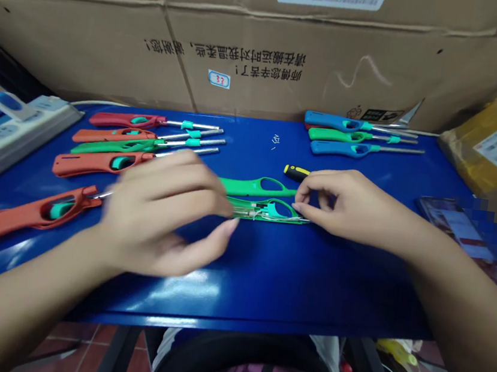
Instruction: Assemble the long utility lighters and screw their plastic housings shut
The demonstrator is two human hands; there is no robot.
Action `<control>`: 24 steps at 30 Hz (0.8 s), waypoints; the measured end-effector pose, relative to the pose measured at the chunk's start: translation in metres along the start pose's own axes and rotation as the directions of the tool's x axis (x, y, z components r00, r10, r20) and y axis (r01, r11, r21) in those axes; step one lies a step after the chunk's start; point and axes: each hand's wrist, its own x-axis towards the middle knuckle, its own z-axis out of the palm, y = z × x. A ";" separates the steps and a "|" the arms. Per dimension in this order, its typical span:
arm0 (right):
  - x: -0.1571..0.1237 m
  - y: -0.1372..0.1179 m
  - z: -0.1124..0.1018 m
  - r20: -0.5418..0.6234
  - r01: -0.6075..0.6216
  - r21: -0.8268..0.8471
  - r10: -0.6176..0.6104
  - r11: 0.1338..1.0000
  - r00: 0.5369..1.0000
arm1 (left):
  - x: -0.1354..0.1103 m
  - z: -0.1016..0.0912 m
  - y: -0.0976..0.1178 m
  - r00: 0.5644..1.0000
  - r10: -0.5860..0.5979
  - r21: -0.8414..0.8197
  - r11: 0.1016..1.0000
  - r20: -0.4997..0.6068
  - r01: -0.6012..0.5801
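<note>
Blue tabletop (290,288) spreads under our hands, a cardboard box (107,42) standing beyond it. Our left hand (168,212), blurred, is loosely curled, its thumb apart from the fingers. Our right hand (346,201) has thumb and forefinger close together; we cannot tell whether they pinch anything. Between our hands lies a green lighter (252,212), its inner parts bare; just beyond it lies a green handle shell (248,187). A black-and-yellow tool handle (296,172) shows past our right fingertips. Left of our left hand we see an orange lighter (8,223), with four lighters (112,146) farther forward and a power strip (24,129) past them. Forward of our right hand, clustered lighters (332,148) lie; to its right are a phone (468,237) and a taped parcel (473,129).
</note>
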 end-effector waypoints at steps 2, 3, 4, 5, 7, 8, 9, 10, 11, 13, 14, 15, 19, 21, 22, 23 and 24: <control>-0.001 -0.003 -0.001 0.077 -0.025 0.045 0.021 0.999 0.997 | 0.004 0.014 -0.004 0.998 0.023 0.021 0.999 0.060 -0.024; -0.001 -0.005 -0.001 0.101 -0.041 0.057 0.035 0.998 0.994 | 0.005 0.022 -0.005 0.995 0.020 0.026 0.999 0.103 -0.023; 0.000 -0.007 0.000 0.113 -0.049 0.060 0.042 0.997 0.993 | 0.005 0.029 -0.007 0.989 0.004 0.029 1.000 0.151 -0.009; 0.000 -0.007 0.001 0.114 -0.046 0.056 0.039 0.997 0.993 | 0.005 0.035 -0.008 0.985 -0.003 0.019 1.000 0.172 0.000; 0.001 -0.008 0.004 0.096 -0.018 0.039 0.015 0.999 0.995 | 0.003 0.044 -0.010 0.981 0.006 0.002 1.000 0.192 -0.006; 0.002 -0.007 0.006 0.086 0.001 0.029 -0.004 1.000 0.996 | 0.001 0.047 -0.011 0.981 0.013 -0.002 1.000 0.195 -0.013; 0.002 -0.006 0.007 0.078 0.025 0.020 -0.027 0.999 0.997 | 0.000 0.048 -0.012 0.981 0.022 -0.002 1.000 0.194 -0.022; 0.002 -0.005 0.008 0.068 0.054 0.011 -0.055 0.998 0.996 | -0.001 0.049 -0.012 0.981 0.028 0.001 1.000 0.191 -0.029; 0.002 -0.004 0.008 0.060 0.088 0.002 -0.088 0.996 0.994 | -0.002 0.050 -0.013 0.981 0.032 0.002 0.999 0.189 -0.033; 0.001 -0.001 0.009 0.050 0.158 -0.016 -0.157 0.987 0.986 | -0.003 0.050 -0.014 0.981 0.036 0.003 0.999 0.191 -0.037; 0.000 -0.001 0.009 0.046 0.185 -0.027 -0.183 0.982 0.982 | -0.003 0.050 -0.014 0.980 0.036 0.004 0.999 0.195 -0.038; 0.000 0.000 0.009 0.044 0.201 -0.037 -0.200 0.979 0.979 | -0.003 0.050 -0.014 0.979 0.035 0.005 0.999 0.201 -0.037; -0.002 -0.001 0.011 0.042 0.217 -0.064 -0.215 0.974 0.976 | -0.002 0.050 -0.014 0.974 0.027 0.002 1.000 0.223 -0.029; -0.001 -0.001 0.012 0.043 0.231 -0.047 -0.229 0.972 0.972 | -0.001 0.050 -0.013 0.974 0.028 -0.002 1.000 0.223 -0.028; -0.001 -0.001 0.012 0.044 0.238 -0.034 -0.236 0.971 0.971 | -0.001 0.050 -0.013 0.975 0.029 -0.004 1.000 0.222 -0.029; -0.001 -0.001 0.013 0.042 0.243 -0.023 -0.242 0.970 0.969 | 0.000 0.050 -0.013 0.974 0.030 -0.006 1.000 0.223 -0.029; -0.001 -0.001 0.013 0.041 0.244 -0.018 -0.244 0.969 0.969 | 0.000 0.050 -0.013 0.974 0.032 -0.009 0.999 0.226 -0.030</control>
